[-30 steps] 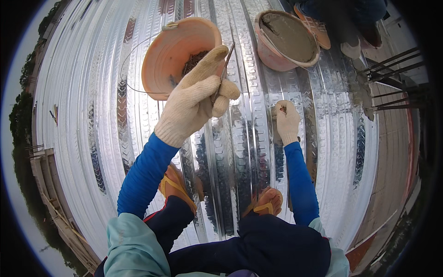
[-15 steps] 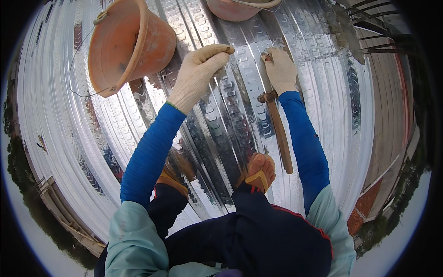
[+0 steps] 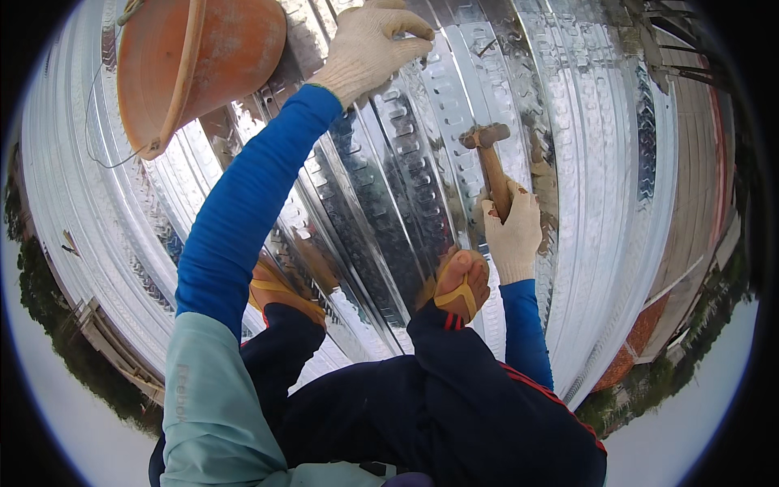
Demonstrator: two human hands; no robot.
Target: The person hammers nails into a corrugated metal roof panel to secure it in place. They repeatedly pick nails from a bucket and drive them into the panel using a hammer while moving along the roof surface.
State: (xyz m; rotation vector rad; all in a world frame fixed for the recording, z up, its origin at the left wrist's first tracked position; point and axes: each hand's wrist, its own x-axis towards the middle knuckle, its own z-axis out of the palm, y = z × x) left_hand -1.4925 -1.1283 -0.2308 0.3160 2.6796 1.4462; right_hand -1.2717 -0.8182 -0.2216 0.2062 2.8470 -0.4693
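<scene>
clearly, the right hand point(image 3: 514, 235), in a cream knitted glove, has its grip wrapped round the wooden handle of a hammer point(image 3: 492, 169). the hammer is right of centre, its head pointing away from the person, with the handle running back into the palm; i cannot tell whether the head rests on the ribbed metal decking point(image 3: 600, 162) or sits just above it. the left hand point(image 3: 377, 45), gloved alike, reaches toward the top edge, thumb and forefinger stretched to the right with their tips close together; i cannot tell whether that grip pinches anything. a thin dark nail-like piece point(image 3: 487, 48) shows against the decking, right of the left hand and beyond the hammer head, apart from both. an orange bucket point(image 3: 231, 61) stands at upper left, near the left hand, partly cut off by the top edge, what it holds hidden from view. the right foot point(image 3: 464, 280), in a yellow-strapped sandal, is on the decking between the arms, left of the hammer. dark bars point(image 3: 690, 53) jut in at upper right, well apart from the hands.
</scene>
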